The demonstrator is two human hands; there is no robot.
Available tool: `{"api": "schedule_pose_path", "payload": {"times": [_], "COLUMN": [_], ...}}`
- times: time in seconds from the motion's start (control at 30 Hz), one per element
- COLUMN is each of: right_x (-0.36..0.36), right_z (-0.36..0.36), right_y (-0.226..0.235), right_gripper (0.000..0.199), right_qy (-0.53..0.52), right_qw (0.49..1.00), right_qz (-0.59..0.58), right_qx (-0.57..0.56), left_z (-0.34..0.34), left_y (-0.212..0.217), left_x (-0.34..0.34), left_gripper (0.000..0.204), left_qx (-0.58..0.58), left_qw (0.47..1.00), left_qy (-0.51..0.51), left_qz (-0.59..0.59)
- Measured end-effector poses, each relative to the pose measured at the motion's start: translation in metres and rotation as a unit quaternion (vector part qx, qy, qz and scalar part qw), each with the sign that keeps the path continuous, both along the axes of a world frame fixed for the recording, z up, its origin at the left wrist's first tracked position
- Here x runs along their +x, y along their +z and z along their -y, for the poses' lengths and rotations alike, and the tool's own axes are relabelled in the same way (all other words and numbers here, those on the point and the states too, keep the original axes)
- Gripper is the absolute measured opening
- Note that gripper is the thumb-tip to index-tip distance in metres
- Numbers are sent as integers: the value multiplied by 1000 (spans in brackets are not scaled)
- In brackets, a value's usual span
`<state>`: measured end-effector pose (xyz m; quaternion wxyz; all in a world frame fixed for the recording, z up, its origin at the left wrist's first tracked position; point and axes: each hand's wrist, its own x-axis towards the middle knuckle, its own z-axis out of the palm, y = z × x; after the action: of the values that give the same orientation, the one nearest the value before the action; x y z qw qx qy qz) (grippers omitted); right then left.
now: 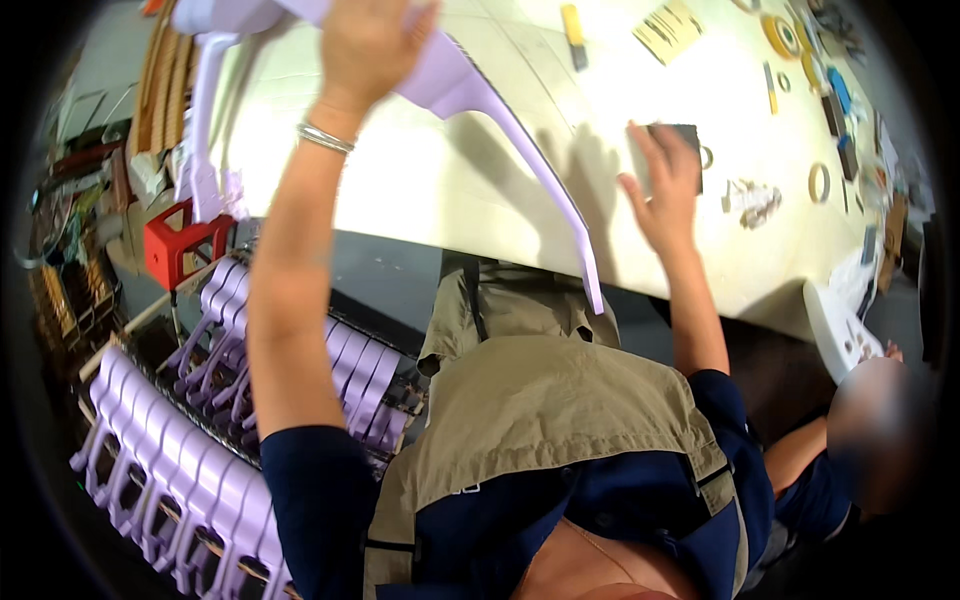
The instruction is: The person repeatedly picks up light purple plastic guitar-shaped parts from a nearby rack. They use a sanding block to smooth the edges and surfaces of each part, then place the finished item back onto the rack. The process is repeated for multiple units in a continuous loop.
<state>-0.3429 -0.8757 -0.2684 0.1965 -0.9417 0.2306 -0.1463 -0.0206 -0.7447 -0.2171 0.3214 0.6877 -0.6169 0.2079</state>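
Observation:
A lilac moulded plastic piece with long curved legs (520, 145) lies across the far left of the table, one leg jutting past the near edge. My left hand (370, 50) is closed over its upper part; some of the fingertips are cut off by the frame's top edge. To the right, my right hand (665, 195) hovers at the table with thumb and fingers apart. Partly behind those fingers is a dark grey flat block (688, 140). I cannot tell whether the hand touches it.
Rows of similar lilac pieces (190, 455) hang on a rack at lower left, near a red plastic stool (185, 245). The pale table (480, 205) carries tape rolls (780, 36), a yellow-handled tool (573, 35) and crumpled scraps (752, 203). Another person's arm (800, 455) is at lower right, beside a white panel (838, 330).

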Motion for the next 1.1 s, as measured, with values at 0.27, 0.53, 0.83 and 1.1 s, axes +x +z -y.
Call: {"api": "schedule_pose_path", "payload": {"times": [0.27,0.53,0.83,1.1], "right_x": [25,35,135,117], "right_z": [-36,-59,-189,-307], "right_y": [-20,83,51,23], "right_gripper": [56,36,68,51], "right_qy": [96,241,390,301], "right_qw": [850,603,487,510], "right_qz": [-71,-188,-247,-356], "right_qx": [513,737,741,723], "left_z": [-53,-120,-354,-508], "left_y": [-48,6,27,26], "left_x": [-133,-182,-197,-330], "left_gripper": [35,16,39,28], "left_qx": [116,122,-36,-342], "left_qw": [990,982,869,587], "left_qy": [-76,110,425,622], "left_qz": [24,96,-252,-389]}}
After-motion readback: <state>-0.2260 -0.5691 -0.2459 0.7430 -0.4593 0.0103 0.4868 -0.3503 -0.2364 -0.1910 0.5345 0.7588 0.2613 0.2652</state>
